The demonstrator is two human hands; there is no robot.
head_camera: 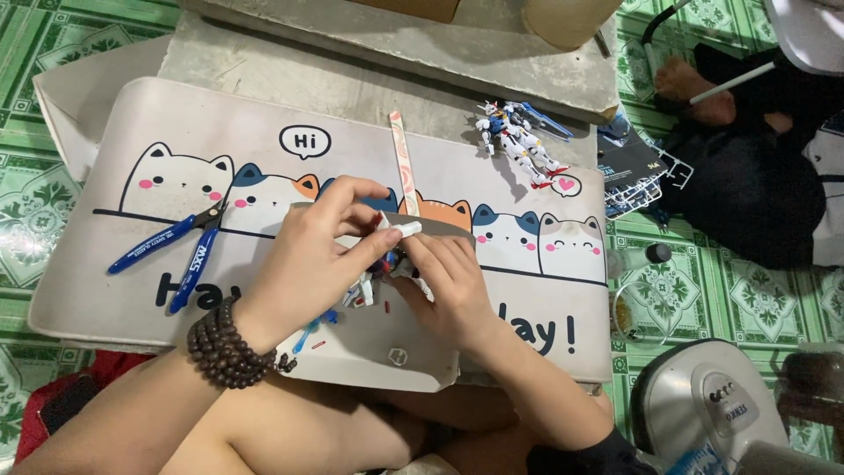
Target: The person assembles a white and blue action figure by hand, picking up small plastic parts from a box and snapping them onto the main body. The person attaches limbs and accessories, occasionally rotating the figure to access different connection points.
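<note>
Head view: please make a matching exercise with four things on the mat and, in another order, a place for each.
Things:
1. blue-handled cutters
2. finished model figure
3. striped sanding stick
4. small white part

Places:
A. upper right part of the mat
B. between fingers of the left hand and right hand
C. left side, over the cat drawings
D. upper middle, lying nearly upright

Pairs: 1-C, 2-A, 3-D, 4-B

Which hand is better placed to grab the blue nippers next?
Left, probably. The blue nippers lie on the cat mat on the left hand side, with nothing between. The right hand is farther away and would have to cross over the small model part.
</note>
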